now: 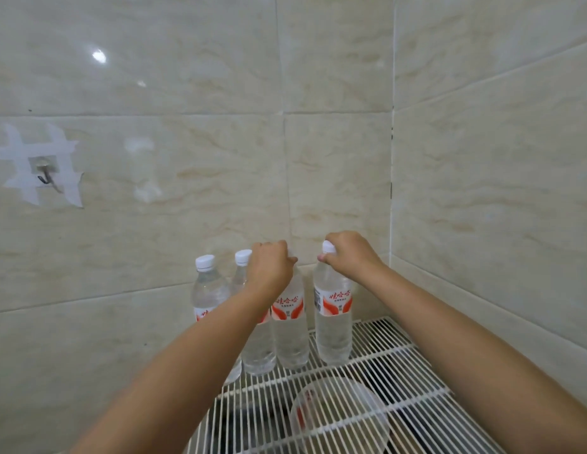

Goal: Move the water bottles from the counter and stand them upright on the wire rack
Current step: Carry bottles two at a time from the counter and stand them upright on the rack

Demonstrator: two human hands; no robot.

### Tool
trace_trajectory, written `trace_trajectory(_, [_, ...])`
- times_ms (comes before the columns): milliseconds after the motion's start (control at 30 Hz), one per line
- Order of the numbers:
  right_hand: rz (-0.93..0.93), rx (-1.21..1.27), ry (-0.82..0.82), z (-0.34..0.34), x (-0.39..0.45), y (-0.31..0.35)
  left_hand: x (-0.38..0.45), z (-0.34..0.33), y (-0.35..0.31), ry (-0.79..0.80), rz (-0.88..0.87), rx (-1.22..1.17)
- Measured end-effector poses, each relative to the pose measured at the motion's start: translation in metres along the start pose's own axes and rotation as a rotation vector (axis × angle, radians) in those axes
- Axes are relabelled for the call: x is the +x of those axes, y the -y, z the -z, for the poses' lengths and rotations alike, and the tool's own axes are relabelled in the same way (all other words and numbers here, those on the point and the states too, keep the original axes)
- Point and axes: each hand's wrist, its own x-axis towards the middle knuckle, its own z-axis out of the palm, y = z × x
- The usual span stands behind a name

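Several clear water bottles with white caps and red labels stand upright in a row at the back of the white wire rack (400, 358). My left hand (270, 267) is closed over the top of the third bottle (290, 329), hiding its cap. My right hand (347, 252) grips the neck and cap of the rightmost bottle (333, 322). Two more bottles stand to the left, one at the far left (206, 283) and one (241, 267) partly hidden behind my left forearm.
Tiled walls close in behind and on the right, meeting at a corner near the bottles. A clear plastic container (341, 417) lies on the rack in front. A taped hook (44, 176) is stuck on the wall at left. The rack's left edge ends near the far-left bottle.
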Motion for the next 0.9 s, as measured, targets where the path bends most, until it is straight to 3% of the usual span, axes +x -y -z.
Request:
trace_trajectory(533, [-0.062, 0.038, 0.026, -0.024, 0.021, 0.016, 0.006, -0.006, 0.004, -0.012, -0.016, 0.023])
trace_trajectory(700, [-0.058, 0.065, 0.057, -0.02, 0.01, 0.012, 0.005, 0.005, 0.004, -0.043, -0.019, -0.085])
trace_trajectory(900, [-0.072, 0.013, 0.0, -0.015, -0.023, 0.024, -0.032, 0.035, 0.021, -0.115, -0.075, 0.095])
